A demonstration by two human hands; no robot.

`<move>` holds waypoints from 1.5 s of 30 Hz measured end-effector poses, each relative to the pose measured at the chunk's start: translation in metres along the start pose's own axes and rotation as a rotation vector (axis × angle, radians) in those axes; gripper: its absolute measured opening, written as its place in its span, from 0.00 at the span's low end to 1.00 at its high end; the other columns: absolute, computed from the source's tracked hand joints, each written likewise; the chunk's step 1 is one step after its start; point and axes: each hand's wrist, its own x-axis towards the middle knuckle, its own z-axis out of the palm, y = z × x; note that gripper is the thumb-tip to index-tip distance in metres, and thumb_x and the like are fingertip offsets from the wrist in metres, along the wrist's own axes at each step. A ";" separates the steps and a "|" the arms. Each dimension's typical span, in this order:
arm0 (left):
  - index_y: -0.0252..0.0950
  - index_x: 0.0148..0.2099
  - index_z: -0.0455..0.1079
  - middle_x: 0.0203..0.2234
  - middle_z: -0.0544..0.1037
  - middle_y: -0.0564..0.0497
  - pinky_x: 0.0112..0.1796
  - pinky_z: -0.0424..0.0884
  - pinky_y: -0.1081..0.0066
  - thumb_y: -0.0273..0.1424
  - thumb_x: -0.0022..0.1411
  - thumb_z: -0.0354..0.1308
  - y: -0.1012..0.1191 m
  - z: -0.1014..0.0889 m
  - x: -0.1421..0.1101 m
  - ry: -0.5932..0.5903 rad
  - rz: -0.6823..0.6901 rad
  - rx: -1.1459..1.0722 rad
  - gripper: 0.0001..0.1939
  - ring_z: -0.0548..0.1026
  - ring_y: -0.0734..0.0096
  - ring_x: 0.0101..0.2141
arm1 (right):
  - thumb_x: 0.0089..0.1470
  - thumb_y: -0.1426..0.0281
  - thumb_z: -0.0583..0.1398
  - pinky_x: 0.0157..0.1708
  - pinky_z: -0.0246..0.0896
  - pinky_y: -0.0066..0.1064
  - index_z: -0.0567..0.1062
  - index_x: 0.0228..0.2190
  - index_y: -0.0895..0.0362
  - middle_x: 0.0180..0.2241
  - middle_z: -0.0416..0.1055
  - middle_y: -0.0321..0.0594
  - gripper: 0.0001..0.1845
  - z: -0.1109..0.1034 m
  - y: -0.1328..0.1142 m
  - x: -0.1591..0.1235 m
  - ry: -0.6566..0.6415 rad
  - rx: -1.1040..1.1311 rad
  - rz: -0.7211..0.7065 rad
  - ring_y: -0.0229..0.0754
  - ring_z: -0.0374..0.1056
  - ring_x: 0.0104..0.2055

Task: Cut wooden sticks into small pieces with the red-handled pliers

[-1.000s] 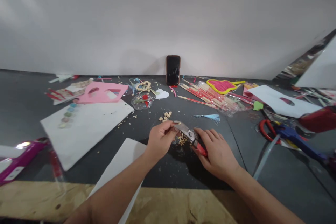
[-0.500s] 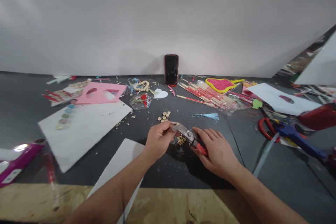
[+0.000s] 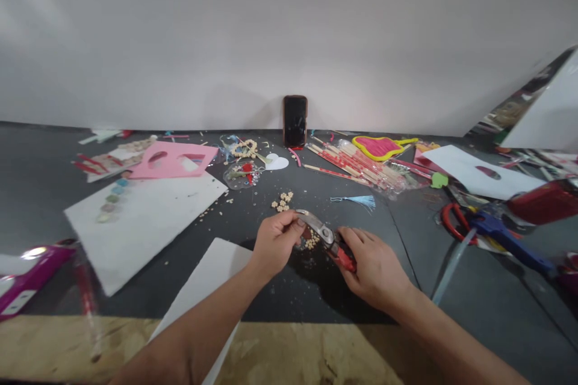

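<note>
My right hand (image 3: 374,264) is wrapped round the red handles of pruning shears (image 3: 323,230), whose curved metal head points up and left. At the tip of the jaws my left hand (image 3: 276,242) is closed in a pinch, thumb against fingers. Whatever small piece sits between those fingertips is too small to make out. Below the shears lies a small heap of pale wooden beads (image 3: 311,240), partly covered. Just beyond my left hand is a cluster of pale flower-shaped pieces (image 3: 282,200).
A blue tassel (image 3: 359,200) lies beyond my right hand. White sheets (image 3: 144,231) cover the left side. Wrapped chopsticks (image 3: 347,162) and an upright phone (image 3: 295,120) are at the back. Red-handled scissors (image 3: 451,222) and a blue tool (image 3: 510,240) lie at right.
The fingers of my right hand have curled in closer round the shears' handles. My left hand keeps its pinch at the jaw tip, almost in the same place.
</note>
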 end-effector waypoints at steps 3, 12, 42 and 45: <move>0.32 0.28 0.70 0.20 0.74 0.53 0.23 0.61 0.78 0.31 0.57 0.51 -0.002 0.000 0.000 -0.010 0.000 -0.046 0.11 0.66 0.78 0.20 | 0.47 0.70 0.52 0.40 0.55 0.34 0.64 0.42 0.58 0.39 0.69 0.45 0.18 0.001 0.000 0.001 -0.005 0.005 -0.006 0.45 0.63 0.39; 0.32 0.26 0.69 0.16 0.70 0.54 0.21 0.56 0.79 0.31 0.55 0.54 -0.003 -0.003 0.004 -0.070 -0.083 -0.315 0.09 0.62 0.80 0.18 | 0.52 0.65 0.52 0.39 0.50 0.38 0.61 0.50 0.59 0.41 0.67 0.47 0.23 -0.001 0.000 0.005 0.014 -0.024 -0.047 0.47 0.60 0.42; 0.33 0.33 0.71 0.22 0.74 0.53 0.24 0.62 0.78 0.33 0.57 0.52 0.007 -0.003 0.001 0.040 0.017 0.022 0.09 0.67 0.77 0.21 | 0.53 0.64 0.52 0.40 0.52 0.37 0.63 0.47 0.58 0.41 0.68 0.48 0.20 0.000 0.000 0.005 0.060 0.026 -0.040 0.47 0.62 0.41; 0.34 0.31 0.72 0.21 0.74 0.53 0.25 0.63 0.78 0.30 0.58 0.50 0.005 -0.004 0.000 0.039 0.038 0.098 0.10 0.68 0.76 0.21 | 0.53 0.66 0.52 0.41 0.51 0.38 0.61 0.50 0.59 0.43 0.67 0.49 0.23 -0.001 0.001 0.004 0.034 0.007 -0.059 0.48 0.61 0.43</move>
